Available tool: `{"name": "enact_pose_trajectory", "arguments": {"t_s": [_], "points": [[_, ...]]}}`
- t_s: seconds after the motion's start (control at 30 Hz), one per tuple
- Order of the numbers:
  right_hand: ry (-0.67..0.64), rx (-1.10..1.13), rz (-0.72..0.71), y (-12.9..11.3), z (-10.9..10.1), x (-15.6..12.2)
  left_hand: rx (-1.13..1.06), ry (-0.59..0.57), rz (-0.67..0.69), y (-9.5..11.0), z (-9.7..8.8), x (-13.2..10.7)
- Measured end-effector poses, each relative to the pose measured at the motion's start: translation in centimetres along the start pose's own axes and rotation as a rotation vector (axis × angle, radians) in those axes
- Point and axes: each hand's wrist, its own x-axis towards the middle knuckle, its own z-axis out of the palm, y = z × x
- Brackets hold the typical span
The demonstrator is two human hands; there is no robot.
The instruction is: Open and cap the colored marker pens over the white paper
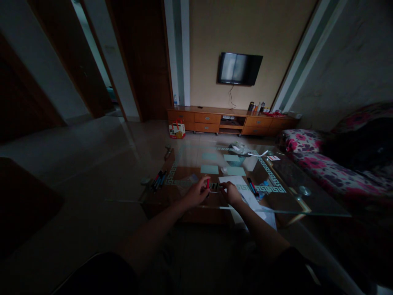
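Dim living room, with flat television (240, 69) fixed on the far wall and long wooden TV cabinet (207, 119) below it. Nearer, glass coffee table (186, 159) with Greek-key border. Above its near part, holds in left hand (197, 192) a small red pen-like object (208, 183), almost upright — narrow grip, fingers curled around it. Places right hand (232, 193) just beside, thumb and fingertips close together, next to a small dark object (215, 186) between both hands — cannot tell whether grips it or only touches it. Under right forearm, white paper (251, 200); just to its right, marker pens (253, 187). At table's left end, more markers (159, 181). Near far edge, crumpled plastic bag (239, 148); at right side of room, floral sofa (302, 141).
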Motion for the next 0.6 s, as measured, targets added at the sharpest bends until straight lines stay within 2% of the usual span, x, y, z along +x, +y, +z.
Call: {"name": "enact_pose_trajectory", "arguments": {"t_s": [0.23,0.43,0.6], "points": [[0.055,0.023,-0.003,-0.7,-0.7,-0.1,0.008,0.019,-0.011,0.0,0.0,0.0],[-0.007,-0.099,-0.021,-0.6,-2.2,-0.4,-0.007,0.027,-0.011,-0.1,-0.2,0.0],[-0.058,-0.147,-0.055,0.1,-2.6,-1.0,0.022,0.055,-0.009,-0.5,-0.2,0.0]]}}
